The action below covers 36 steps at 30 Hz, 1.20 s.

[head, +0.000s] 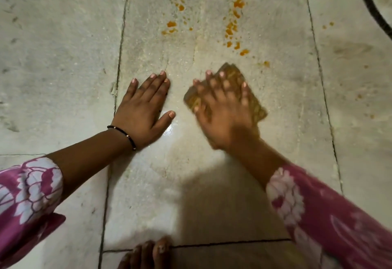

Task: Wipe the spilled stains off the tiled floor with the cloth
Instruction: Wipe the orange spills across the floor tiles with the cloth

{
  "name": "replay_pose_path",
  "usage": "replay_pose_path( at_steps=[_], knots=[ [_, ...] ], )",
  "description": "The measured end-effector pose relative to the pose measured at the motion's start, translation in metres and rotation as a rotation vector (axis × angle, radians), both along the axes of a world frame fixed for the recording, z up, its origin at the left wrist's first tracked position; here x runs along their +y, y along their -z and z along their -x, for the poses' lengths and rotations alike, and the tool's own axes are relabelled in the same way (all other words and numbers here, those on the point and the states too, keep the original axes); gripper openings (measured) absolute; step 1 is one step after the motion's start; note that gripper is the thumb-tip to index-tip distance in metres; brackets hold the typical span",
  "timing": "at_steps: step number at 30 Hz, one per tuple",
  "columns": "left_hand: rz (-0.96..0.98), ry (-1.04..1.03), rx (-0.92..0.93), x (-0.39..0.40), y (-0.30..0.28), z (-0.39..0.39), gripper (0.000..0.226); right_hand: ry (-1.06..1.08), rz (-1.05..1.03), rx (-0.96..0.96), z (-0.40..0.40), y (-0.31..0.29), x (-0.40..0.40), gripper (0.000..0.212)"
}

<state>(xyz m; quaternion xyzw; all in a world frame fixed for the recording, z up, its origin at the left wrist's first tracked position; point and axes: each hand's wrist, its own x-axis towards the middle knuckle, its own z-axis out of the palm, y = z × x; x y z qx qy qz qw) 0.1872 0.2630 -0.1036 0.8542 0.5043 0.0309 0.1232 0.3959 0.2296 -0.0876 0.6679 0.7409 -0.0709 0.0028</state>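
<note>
A folded brownish-yellow cloth [253,107] lies flat on the pale tiled floor [63,56]. My right hand [222,109] presses down on it with fingers spread and straight; hand and cloth are motion-blurred. My left hand [144,107] rests flat on the same tile, palm down, to the left of the cloth. Orange stains [233,26] spot the floor beyond the cloth, with a second cluster of stains [172,24] further left and small specks [266,63] just past the cloth's right corner.
A wet, shiny patch [169,130] lies between my hands. Toes of a bare foot [148,251] show at the bottom edge. A dark curved metal frame [373,7] stands at the top right. More faint orange specks [327,25] dot the right-hand tile.
</note>
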Motion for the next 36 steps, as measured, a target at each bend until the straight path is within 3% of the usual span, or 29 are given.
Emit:
replay_pose_path(
  at_steps=[4, 7, 10, 14, 17, 20, 23, 26, 31, 36],
  knots=[
    [0.0, 0.003, -0.025, 0.0, -0.001, 0.001, 0.074, 0.178, 0.033, 0.02, -0.07, 0.003, 0.037, 0.059],
    [-0.006, 0.001, -0.026, 0.0, 0.001, 0.001, 0.074, 0.369, 0.037, -0.003, -0.101, -0.003, -0.012, 0.063],
    [-0.019, -0.008, -0.024, 0.0, 0.003, 0.0, 0.073, 0.513, 0.078, -0.025, -0.077, -0.006, -0.076, 0.065],
    [-0.018, -0.015, -0.021, 0.0, 0.002, -0.002, 0.073, 0.341, 0.06, -0.06, 0.002, -0.006, -0.104, 0.063],
    [-0.022, -0.011, -0.021, 0.0, 0.003, 0.0, 0.074, 0.094, 0.028, 0.006, 0.031, -0.003, -0.068, 0.061],
    [-0.021, -0.003, -0.03, 0.0, 0.002, -0.001, 0.074, 0.015, 0.009, 0.004, 0.01, -0.002, -0.01, 0.059],
    [-0.016, -0.001, -0.026, 0.0, 0.002, 0.001, 0.075, 0.138, 0.048, 0.05, -0.039, 0.002, 0.016, 0.06],
    [-0.018, 0.002, -0.026, 0.0, 0.001, 0.0, 0.074, 0.314, 0.056, 0.027, -0.082, -0.001, -0.016, 0.062],
    [-0.02, -0.02, -0.031, -0.002, 0.001, -0.003, 0.074, 0.507, 0.07, -0.071, -0.045, -0.005, -0.111, 0.064],
    [-0.024, -0.006, -0.022, -0.001, 0.001, -0.001, 0.075, 0.068, 0.057, 0.02, 0.036, -0.002, -0.106, 0.063]
  ],
)
